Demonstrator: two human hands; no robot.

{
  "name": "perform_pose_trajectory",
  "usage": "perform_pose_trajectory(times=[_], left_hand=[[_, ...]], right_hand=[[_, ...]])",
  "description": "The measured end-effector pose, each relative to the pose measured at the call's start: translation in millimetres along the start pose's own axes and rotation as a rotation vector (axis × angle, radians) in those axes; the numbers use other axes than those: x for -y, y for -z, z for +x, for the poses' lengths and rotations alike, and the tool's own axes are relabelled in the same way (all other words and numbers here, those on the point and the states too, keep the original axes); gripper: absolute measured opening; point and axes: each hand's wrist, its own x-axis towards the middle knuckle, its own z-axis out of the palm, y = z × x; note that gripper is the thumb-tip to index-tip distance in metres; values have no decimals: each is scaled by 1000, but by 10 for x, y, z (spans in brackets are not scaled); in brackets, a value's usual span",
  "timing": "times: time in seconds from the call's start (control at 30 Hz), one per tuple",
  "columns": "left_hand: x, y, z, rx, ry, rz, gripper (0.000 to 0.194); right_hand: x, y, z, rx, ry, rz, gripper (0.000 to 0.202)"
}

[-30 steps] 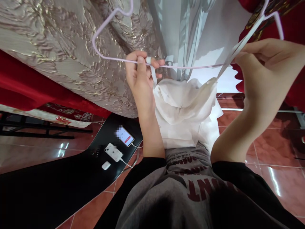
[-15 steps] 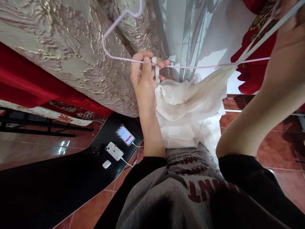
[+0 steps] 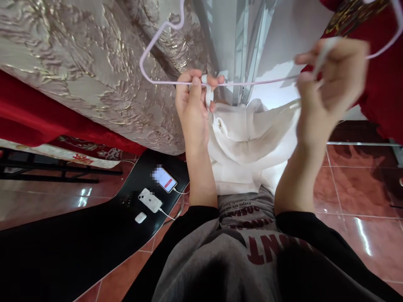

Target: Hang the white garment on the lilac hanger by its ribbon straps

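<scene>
My left hand (image 3: 192,102) is closed around the bottom bar of a pale purple clothes hanger (image 3: 145,56), thumb on top. A white strap (image 3: 209,95) passes between its fingers. White sheer fabric (image 3: 252,144) hangs below the bar, in front of my shirt. On the right, my right hand (image 3: 333,79), blurred by motion, is closed on another white strap (image 3: 327,48) beside the bar. The right end of the hanger shows beyond this hand.
Embossed beige fabric (image 3: 103,79) hangs at the left, and red cloth (image 3: 378,84) at the right. A black bench (image 3: 63,247) holds a lit phone (image 3: 165,179), a white phone (image 3: 150,200) and a small white case (image 3: 140,217). Charging cables trail off the bench.
My right hand has come down and left from the upper right corner, closer to the hanger bar, with the strap. The long taut strap has slackened. My left hand has barely moved.
</scene>
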Motion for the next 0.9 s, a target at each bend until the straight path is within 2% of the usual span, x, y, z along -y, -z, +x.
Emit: perform_pose_trajectory(times=[0.1, 0.17, 0.23, 0.3, 0.37, 0.47, 0.53, 0.6, 0.67, 0.73, 0.83, 0.9], left_hand=[[1, 47, -22, -45, -19, 58, 23], [-15, 142, -25, -119, -62, 153, 27], [-33, 281, -8, -203, -178, 277, 37], [-61, 443, 39, -286, -373, 404, 48], [-108, 598, 114, -336, -540, 526, 49], [-226, 751, 251, -316, -682, 629, 34], [-323, 774, 333, -249, -727, 590, 30], [-421, 731, 402, -147, -668, 557, 34], [-512, 637, 472, -88, -506, 609, 42], [-597, 530, 562, -177, -343, 661, 53], [-722, 435, 715, -387, -222, 579, 64], [-781, 423, 767, -408, -173, 498, 66]], right_hand=[[17, -435, 126, -44, -11, 18, 56], [-43, -570, 176, -103, 20, 40, 51], [-121, -596, 195, -164, 78, 55, 46], [-184, -562, 198, -218, 118, 53, 42], [-215, -515, 194, -256, 113, 35, 38], [-221, -482, 187, -285, 104, 28, 37], [-215, -487, 181, -295, 124, 53, 38], [-203, -503, 173, -281, 119, 81, 36], [-178, -519, 165, -250, 68, 76, 35], [-140, -531, 157, -228, 5, 51, 35], [-81, -540, 145, -230, 13, 57, 31], [-59, -544, 134, -228, 48, 88, 28]])
